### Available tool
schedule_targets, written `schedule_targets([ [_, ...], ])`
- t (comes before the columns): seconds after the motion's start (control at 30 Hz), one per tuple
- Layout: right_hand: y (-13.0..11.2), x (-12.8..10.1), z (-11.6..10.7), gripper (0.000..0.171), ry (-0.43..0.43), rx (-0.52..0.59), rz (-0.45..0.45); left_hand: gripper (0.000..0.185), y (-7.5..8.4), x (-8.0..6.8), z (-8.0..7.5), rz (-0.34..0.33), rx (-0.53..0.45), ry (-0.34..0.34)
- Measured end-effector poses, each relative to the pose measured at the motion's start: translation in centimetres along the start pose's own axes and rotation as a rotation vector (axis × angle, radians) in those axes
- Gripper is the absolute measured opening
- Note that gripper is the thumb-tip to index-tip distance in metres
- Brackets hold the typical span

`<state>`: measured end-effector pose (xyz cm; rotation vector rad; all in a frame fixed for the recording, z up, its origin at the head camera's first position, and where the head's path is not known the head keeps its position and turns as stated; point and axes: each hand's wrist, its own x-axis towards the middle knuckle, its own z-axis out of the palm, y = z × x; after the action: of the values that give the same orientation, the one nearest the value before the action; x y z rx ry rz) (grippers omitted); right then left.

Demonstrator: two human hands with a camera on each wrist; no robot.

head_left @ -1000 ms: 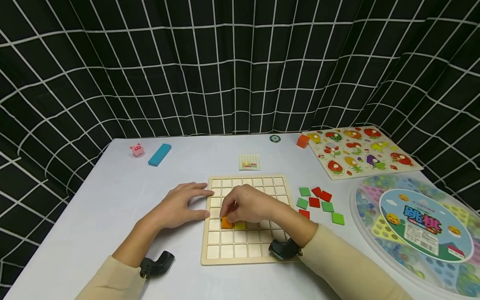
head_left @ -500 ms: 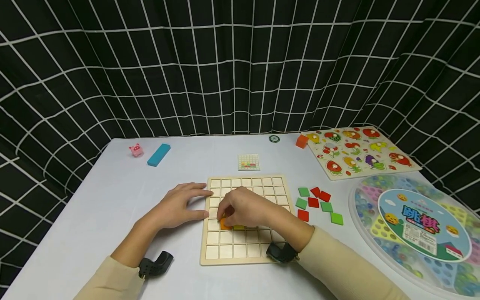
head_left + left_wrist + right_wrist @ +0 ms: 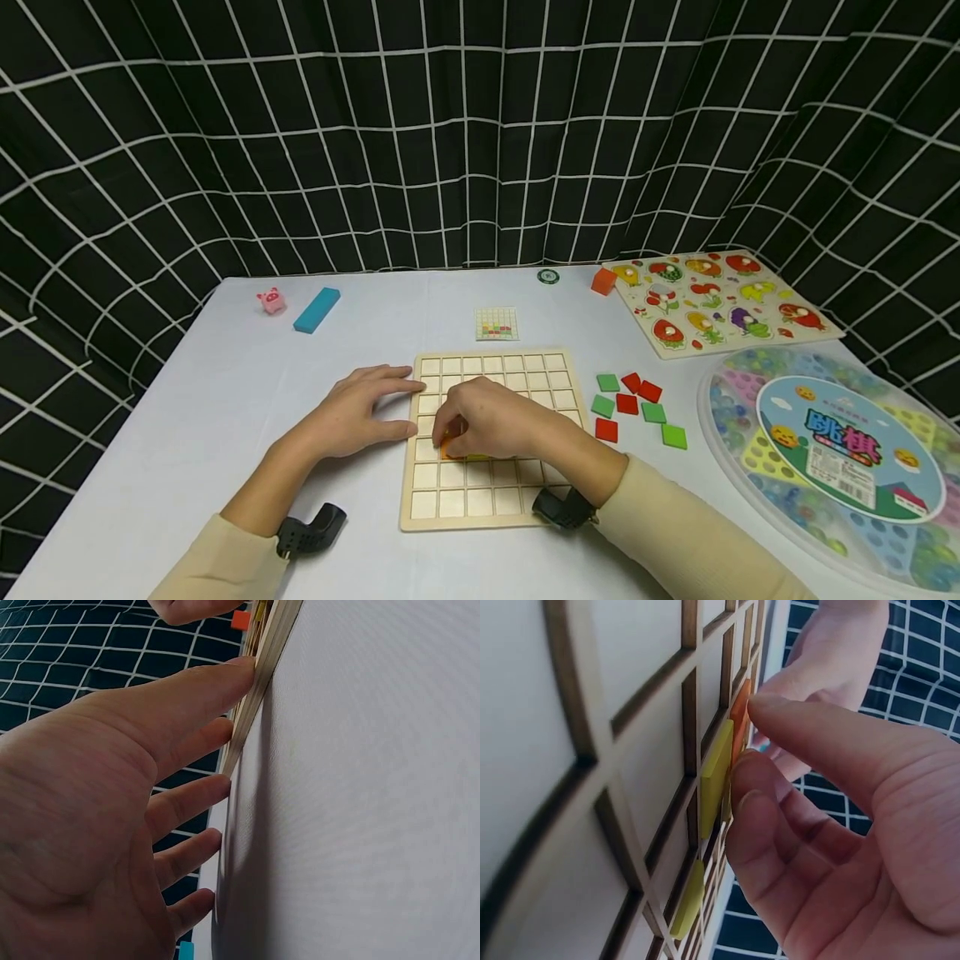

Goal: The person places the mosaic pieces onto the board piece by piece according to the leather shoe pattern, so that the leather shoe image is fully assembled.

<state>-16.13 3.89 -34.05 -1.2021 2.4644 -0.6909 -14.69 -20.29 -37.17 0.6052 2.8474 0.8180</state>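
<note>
A pale wooden grid board (image 3: pixel 442 506) lies in front of me. My right hand (image 3: pixel 487 421) reaches over it, thumb and curled fingers pinching an orange square tile (image 3: pixel 739 716) at a cell in the left part of the grid. Beside that tile sits a yellow tile (image 3: pixel 716 780), and another yellow piece (image 3: pixel 690 904) shows lower in the right wrist view. From above, the fingers cover most of both colours. My left hand (image 3: pixel 360 412) rests at the board's left edge, fingers spread, with the thumb (image 3: pixel 240 671) touching the edge.
Several red tiles (image 3: pixel 627 404) and green tiles (image 3: pixel 654 412) lie right of the board. A small pattern card (image 3: pixel 497 323) is behind it. Farther right are a fruit puzzle (image 3: pixel 735 304) and a round marble game box (image 3: pixel 847 450). A blue block (image 3: pixel 317 310) and pink pig (image 3: pixel 272 301) stand back left.
My right fingers have shifted slightly left and lower over the orange tile, covering more of it. The left hand stays put at the board's edge.
</note>
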Motion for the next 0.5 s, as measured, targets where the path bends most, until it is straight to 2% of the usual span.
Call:
schedule_targets([
  [0.3, 0.4, -0.6, -0.2, 0.011, 0.002, 0.113, 0.005, 0.054, 0.0, 0.2, 0.1, -0.012, 0.002, -0.006],
  [0.5, 1.0, -1.9, -1.6, 0.012, 0.035, 0.176, 0.010, 0.055, 0.0, 0.2, 0.2, -0.029, 0.001, -0.005],
])
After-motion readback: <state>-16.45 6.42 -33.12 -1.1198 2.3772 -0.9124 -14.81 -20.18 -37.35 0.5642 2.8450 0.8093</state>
